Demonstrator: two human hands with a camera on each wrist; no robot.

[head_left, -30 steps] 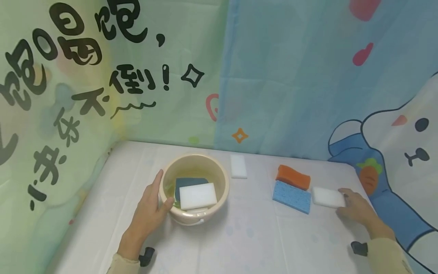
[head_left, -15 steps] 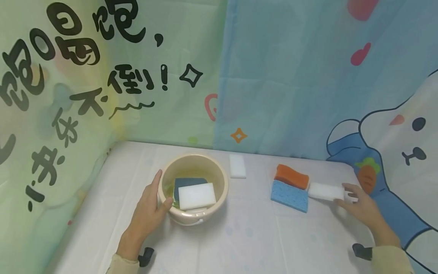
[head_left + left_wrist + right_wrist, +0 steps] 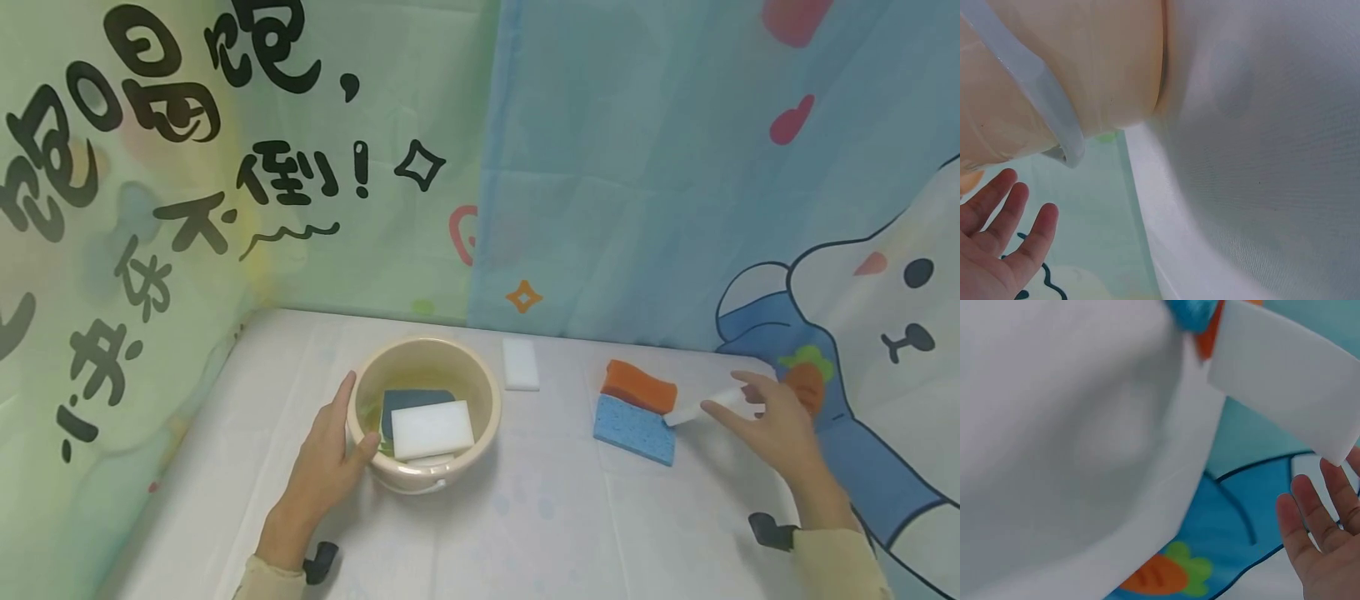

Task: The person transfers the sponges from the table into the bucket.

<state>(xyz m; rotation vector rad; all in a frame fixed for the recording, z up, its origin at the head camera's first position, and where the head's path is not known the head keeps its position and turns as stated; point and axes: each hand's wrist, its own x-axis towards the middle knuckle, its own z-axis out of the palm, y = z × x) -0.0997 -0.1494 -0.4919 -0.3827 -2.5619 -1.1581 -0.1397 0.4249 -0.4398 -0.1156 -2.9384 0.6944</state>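
Note:
My left hand (image 3: pixel 322 462) rests against the side of a cream bucket (image 3: pixel 490 408), its thumb at the rim. In the left wrist view, several of its fingers stick out straight below the bucket's pale handle (image 3: pixel 1044 87). Inside the bucket, a white sponge (image 3: pixel 432 430) lies over a dark grey-blue sponge (image 3: pixel 420 398). My right hand (image 3: pixel 780 429) pinches another white sponge (image 3: pixel 705 408) by its right end, thumb in front. That sponge is tilted up beside a blue sponge (image 3: pixel 634 429); its broad face (image 3: pixel 1285 375) shows in the right wrist view.
An orange sponge (image 3: pixel 639 387) lies right behind the blue one. One more white sponge (image 3: pixel 521 364) is flat on the white tablecloth (image 3: pixel 525 533), to the right of the bucket. Printed curtains (image 3: pixel 600 208) stand along the table's back and sides.
My right hand has picked the white sponge up off the tablecloth and tipped it edge-on, moving slightly left and back. The left hand and bucket have stayed still.

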